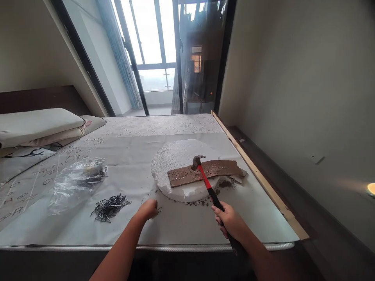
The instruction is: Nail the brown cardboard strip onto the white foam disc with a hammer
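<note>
A claw hammer (207, 182) with a red and black handle is gripped in my right hand (230, 221). Its head hovers over or rests on a brown strip (187, 176) dotted with nail heads; which of the two I cannot tell. Beneath that strip is a round white foam-like slab (166, 156). My left hand (149, 209) is closed in front of the slab, with thin nail ends poking out of its fingers. To its left lies a pile of loose nails (110, 207).
A clear plastic bag (79, 181) with dark contents sits left of the nails. Crumbs (202, 203) lie around the slab on the pale sheet covering the mattress. Pillows (41, 125) are stacked at far left. A wooden rail (258, 173) edges the right side, beside the wall.
</note>
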### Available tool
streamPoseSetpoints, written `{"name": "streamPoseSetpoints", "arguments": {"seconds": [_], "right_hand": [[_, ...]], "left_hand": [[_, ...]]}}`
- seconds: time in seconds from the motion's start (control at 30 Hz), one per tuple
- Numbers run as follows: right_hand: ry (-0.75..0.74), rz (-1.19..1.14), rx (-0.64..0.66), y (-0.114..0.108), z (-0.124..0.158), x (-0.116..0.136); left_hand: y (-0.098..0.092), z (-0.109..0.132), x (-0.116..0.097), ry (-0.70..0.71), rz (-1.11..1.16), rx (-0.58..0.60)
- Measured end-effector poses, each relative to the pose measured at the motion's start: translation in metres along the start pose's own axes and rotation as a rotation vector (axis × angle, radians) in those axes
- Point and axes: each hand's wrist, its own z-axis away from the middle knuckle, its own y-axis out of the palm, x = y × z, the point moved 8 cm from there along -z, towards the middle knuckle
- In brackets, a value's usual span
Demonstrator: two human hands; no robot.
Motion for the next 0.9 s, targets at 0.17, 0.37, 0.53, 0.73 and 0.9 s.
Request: {"name": "streamPoseSetpoints", "arguments": {"seconds": [0.17, 0.37, 0.53, 0.73, 0.9], "right_hand": [[-0.003, -0.024, -0.031, -0.003, -0.003, 0.007], [-0.004, -0.025, -0.029, -0.005, -0.012, 0.007], [-0.001, 0.003, -0.013, -0.005, -0.016, 0.002], [0.039, 0.035, -0.003, -0.003, -0.015, -0.001], [0.062, 0.048, 0.014, 0.0, -0.012, -0.004]], "left_hand": [[0.004, 0.004, -0.049, 0.036, 0.517, 0.325], [-0.047, -0.029, -0.105, 0.128, 0.909, -0.101], [-0.063, -0.056, -0.122, 0.148, 0.741, -0.41], [-0.044, -0.076, -0.132, 0.197, 0.589, -0.45], [-0.035, -0.08, -0.132, 0.207, 0.534, -0.454]]}}
